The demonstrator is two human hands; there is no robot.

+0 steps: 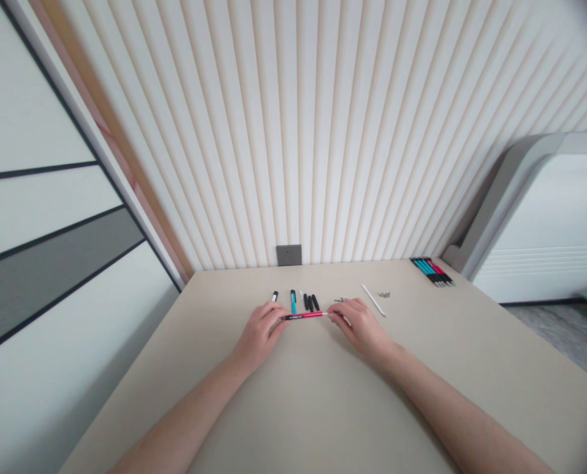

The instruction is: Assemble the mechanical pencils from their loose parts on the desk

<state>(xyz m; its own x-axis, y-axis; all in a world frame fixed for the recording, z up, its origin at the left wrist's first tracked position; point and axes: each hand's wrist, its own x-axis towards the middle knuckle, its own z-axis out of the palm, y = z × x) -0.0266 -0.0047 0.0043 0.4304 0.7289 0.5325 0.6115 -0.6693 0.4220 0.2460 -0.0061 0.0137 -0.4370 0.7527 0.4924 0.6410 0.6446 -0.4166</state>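
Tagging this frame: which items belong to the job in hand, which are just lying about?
Job:
- red pen in left hand; white tip at right hand
- likely teal piece, black pieces, white rod

Lying about, probably:
- row of pens, far right

**Bright, soft light; warped edges**

Diffuse light, its source out of view, evenly fills the wall [293, 131]. A faint shadow edges the right arm [446, 398] on the table [293, 408]. Slats splay outward, right corners darken, and lettering on the red pen [306, 315] blurs.

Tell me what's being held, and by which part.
A red pen barrel: the left hand holds its black end, the right hand the thin white piece at its other end.
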